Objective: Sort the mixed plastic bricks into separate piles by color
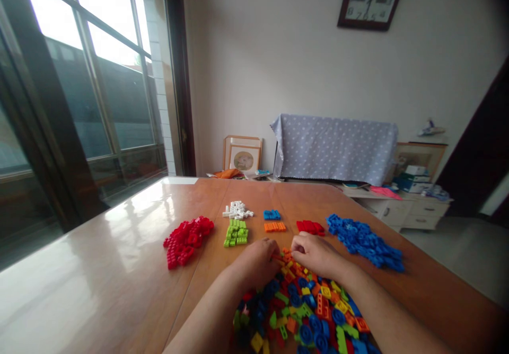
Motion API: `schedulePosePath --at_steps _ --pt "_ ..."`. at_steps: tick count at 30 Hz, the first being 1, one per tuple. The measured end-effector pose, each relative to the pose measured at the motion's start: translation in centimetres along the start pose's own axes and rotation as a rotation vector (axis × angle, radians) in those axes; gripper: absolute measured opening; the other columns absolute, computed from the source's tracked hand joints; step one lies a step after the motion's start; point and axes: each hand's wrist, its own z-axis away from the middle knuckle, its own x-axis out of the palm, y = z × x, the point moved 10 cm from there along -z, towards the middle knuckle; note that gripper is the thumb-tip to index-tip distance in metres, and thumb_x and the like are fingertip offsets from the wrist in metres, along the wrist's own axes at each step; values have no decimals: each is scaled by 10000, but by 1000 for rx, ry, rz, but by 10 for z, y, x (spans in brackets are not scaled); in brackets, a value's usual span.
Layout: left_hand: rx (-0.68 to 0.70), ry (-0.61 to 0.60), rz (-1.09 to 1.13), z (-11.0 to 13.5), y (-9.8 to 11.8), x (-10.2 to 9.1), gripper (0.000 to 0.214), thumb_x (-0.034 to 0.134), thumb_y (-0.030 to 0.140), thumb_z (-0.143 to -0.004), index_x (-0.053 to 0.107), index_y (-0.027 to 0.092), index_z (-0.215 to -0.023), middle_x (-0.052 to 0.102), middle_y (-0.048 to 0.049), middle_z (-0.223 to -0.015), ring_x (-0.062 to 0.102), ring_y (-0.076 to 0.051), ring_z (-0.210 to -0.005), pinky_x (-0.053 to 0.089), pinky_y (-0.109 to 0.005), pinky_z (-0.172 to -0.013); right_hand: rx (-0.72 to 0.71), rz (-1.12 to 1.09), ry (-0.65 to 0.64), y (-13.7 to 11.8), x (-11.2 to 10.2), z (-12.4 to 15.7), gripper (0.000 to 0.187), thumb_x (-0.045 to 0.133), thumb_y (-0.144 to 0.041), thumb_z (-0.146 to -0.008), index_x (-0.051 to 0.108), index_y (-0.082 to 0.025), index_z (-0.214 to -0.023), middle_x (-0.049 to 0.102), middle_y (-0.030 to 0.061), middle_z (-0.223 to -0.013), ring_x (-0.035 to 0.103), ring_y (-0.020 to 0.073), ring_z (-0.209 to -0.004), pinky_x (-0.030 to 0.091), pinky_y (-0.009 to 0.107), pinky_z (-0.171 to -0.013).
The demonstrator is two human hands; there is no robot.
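At the far edge of a mixed pile of toy building bricks (292, 325), both hands reach in close together. My left hand (260, 256) has its fingers curled down beside small orange bricks; its fingertips are mostly hidden. My right hand (316, 251) is closed, thumb and fingers drawn together over the orange part of the pile, and what they hold cannot be made out. Just beyond the hands lie a row of orange bricks (275, 227), a row of blue bricks (272, 215) and a group of red bricks (310, 228).
Sorted heaps stand around on the wooden table (131, 269): red bricks (186, 240) at left, lime green bricks (236, 233), white bricks (237, 210), and blue bricks (363, 240) at right. Past the table are a cloth-covered object (334, 147) and a white cabinet (417, 213).
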Motion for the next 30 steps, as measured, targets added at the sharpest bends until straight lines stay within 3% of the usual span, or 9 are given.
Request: schedulePosePath --at_steps 7,15,24,30 --pt "-89 91 -48 -1 -13 -6 246 474 158 -824 623 192 -1017 694 -105 -1061 649 -229 -995 478 -289 -861 -6 39 -33 3 9 -4 164 601 -235 -798 733 -248 -895 664 16 -880 593 158 -793 309 253 -665" --pt "-70 50 -82 -2 -10 3 165 525 190 -789 625 201 -919 688 -102 -995 654 -234 -924 476 -295 -801 -4 48 -23 3 7 -5 117 621 -213 -769 700 -228 -854 630 7 -858 582 148 -782 297 247 -653" --pt "-35 56 -88 -2 0 1 199 534 209 -817 646 208 -981 681 -101 -1035 640 -229 -957 475 -296 -839 -77 -19 17 -2 0 -2 51 621 -184 -776 656 -208 -805 597 2 -849 563 138 -775 330 230 -672" --pt "-7 76 -87 -3 5 2 205 541 314 -870 668 219 -1000 688 -97 -1023 631 -241 -968 470 -308 -836 -139 -69 55 -11 -6 3 48 627 -159 -758 642 -202 -773 599 3 -835 561 144 -784 360 229 -686"
